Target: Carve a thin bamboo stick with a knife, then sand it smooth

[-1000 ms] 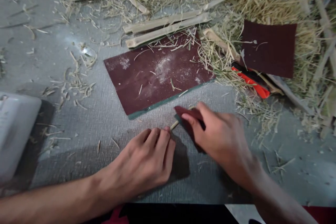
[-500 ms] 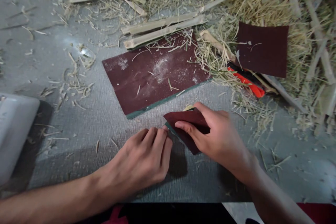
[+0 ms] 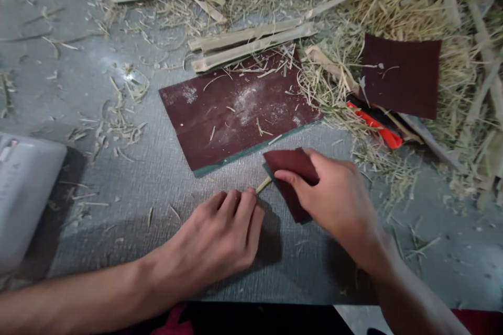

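Observation:
My left hand (image 3: 220, 235) rests on the grey mat with its fingers curled, pinching the near end of a thin bamboo stick (image 3: 263, 184). My right hand (image 3: 334, 199) is closed on a small folded piece of dark red sandpaper (image 3: 293, 178) that wraps the stick's far part, so most of the stick is hidden. A short bare stretch of stick shows between the two hands. Just beyond them lies a large sheet of dark red sandpaper (image 3: 236, 110), dusted with pale powder and slivers.
Split bamboo strips (image 3: 251, 42) and heaps of shavings (image 3: 393, 5) cover the far side. Another sandpaper square (image 3: 401, 76) lies on the shavings at right, above an orange-handled tool (image 3: 377, 128). A white container (image 3: 23, 193) sits at the left edge.
My right hand slid the folded sandpaper toward my left hand along the stick, then back out to the right, uncovering a short piece of stick again. The left hand stayed put.

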The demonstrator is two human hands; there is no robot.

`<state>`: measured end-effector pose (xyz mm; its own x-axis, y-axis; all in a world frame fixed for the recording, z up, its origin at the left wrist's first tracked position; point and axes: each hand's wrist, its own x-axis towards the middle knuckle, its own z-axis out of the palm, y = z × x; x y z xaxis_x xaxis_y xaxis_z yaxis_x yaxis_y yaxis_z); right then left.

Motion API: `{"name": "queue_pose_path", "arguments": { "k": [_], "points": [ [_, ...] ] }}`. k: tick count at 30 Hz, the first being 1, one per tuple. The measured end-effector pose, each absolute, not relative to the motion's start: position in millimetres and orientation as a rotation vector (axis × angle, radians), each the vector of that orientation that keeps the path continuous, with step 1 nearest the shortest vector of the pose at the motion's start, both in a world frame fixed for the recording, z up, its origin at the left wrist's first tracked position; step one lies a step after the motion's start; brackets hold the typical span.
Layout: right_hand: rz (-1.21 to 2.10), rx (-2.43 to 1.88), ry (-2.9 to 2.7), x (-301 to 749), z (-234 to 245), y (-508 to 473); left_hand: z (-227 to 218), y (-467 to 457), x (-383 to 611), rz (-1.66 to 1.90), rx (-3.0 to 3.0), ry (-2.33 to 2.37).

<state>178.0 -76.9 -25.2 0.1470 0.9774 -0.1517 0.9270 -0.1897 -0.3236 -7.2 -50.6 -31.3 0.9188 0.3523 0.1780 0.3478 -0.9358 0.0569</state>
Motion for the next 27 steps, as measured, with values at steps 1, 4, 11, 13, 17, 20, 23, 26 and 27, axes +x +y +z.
{"name": "queue_pose_path", "arguments": {
  "k": [1, 4, 11, 13, 17, 20, 23, 26, 27],
  "points": [
    [0.465, -2.261, -1.909, 178.5, -25.7, -76.8, -31.1, -50.9, -7.1, 0.279, 3.067, 0.56],
    [0.501, -2.226, -1.973, 178.3, -26.5, -77.2, -31.1, -51.5, -7.0, 0.249, 3.096, 0.547],
    [0.448, -2.236, -1.978, 177.5, -27.1, -77.8, -31.1, -51.3, -6.5, 0.252, 3.108, 0.532],
    [0.414, -2.263, -1.969, 177.7, -26.8, -77.0, -31.0, -51.0, -6.4, 0.243, 3.103, 0.524],
    [0.378, -2.273, -1.984, 178.7, -26.1, -75.8, -31.0, -50.8, -7.0, 0.224, 3.09, 0.518],
    [0.416, -2.246, -1.984, 180.5, -25.8, -75.3, -30.9, -50.4, -7.7, 0.246, 3.06, 0.538],
    [0.394, -2.251, -1.935, 182.1, -25.1, -74.9, -31.2, -49.6, -8.3, 0.256, 3.026, 0.551],
    [0.483, -2.216, -1.968, 182.0, -24.8, -74.6, -31.5, -48.9, -8.4, 0.25, 3.004, 0.556],
    [0.469, -2.226, -1.958, 181.9, -24.8, -74.6, -31.5, -48.9, -8.3, 0.252, 3.001, 0.561]
  ]
}}
